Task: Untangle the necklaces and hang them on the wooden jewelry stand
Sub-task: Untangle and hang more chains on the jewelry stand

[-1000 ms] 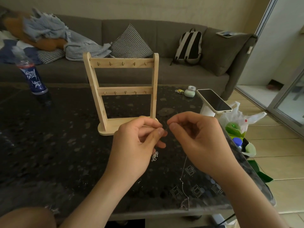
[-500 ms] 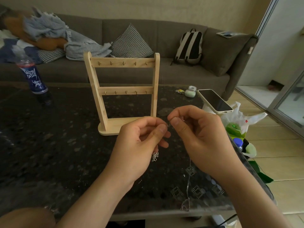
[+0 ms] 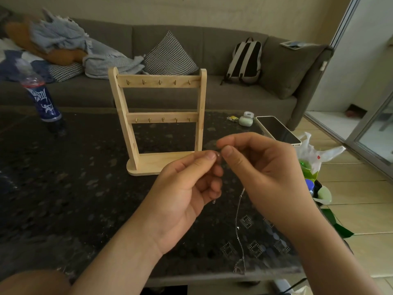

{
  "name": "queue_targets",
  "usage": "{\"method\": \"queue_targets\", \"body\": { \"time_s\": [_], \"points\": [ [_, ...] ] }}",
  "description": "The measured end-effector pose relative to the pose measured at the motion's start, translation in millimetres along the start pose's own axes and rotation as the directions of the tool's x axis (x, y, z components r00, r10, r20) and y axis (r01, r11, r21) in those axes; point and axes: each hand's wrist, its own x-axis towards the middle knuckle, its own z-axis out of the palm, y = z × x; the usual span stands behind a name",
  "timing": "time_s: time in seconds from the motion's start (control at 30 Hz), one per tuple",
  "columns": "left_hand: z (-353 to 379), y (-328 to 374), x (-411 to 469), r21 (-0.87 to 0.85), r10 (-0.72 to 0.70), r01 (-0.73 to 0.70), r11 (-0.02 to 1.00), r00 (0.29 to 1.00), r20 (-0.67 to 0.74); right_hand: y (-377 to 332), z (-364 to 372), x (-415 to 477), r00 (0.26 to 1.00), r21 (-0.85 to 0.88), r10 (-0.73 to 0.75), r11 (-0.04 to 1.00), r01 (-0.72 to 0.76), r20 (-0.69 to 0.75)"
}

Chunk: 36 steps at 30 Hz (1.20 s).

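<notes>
Head view: one wooden jewelry stand upright on the dark table, with two crossbars and five small hooks on each; two hands close together just in front of the stand's base, fingertips almost meeting; left hand curled, thumb and forefinger pinching a small shiny part of one thin necklace; right hand also curled, pinching the same necklace; chain hanging from under the right hand down to the table edge nearest the camera, well in front of the stand; one blue bottle left of the stand; one phone and one small white case right of it; one backpack and one grey sofa behind it.
</notes>
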Motion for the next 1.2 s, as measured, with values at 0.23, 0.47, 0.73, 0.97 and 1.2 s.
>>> {"method": "queue_targets", "body": {
  "time_s": [0.23, 0.47, 0.73, 0.97, 1.2],
  "points": [
    [-2.3, 0.5, -0.2, 0.014, -0.048, 0.049, 0.999, 0.997, -0.065, 1.6, 2.3, 1.5, 1.0, -0.039, 0.001, 0.999, -0.002, -0.019],
    [-4.1, -1.0, -0.7, -0.036, -0.114, 0.111, 0.993, 0.989, -0.098, 2.9, 2.1, 4.0, 1.0, -0.013, 0.011, 1.0, -0.011, 0.021],
    [-0.8, 0.1, -3.4, -0.057, -0.154, 0.155, 0.986, 0.988, 0.006, -1.2, 1.0, 4.2, 0.998, 0.057, 0.054, 0.997, -0.056, 0.036],
    [1.1, -1.4, -3.0, -0.097, -0.166, 0.166, 0.981, 0.986, 0.017, -0.2, 1.6, 2.9, 1.0, 0.072, 0.004, 0.997, -0.006, 0.027],
    [-2.4, -4.0, -1.0, -0.069, -0.104, 0.099, 0.993, 0.992, -0.07, -5.0, 4.0, 0.0, 0.992, -0.053, -0.115, 0.992, 0.118, 0.057]
  ]
}}
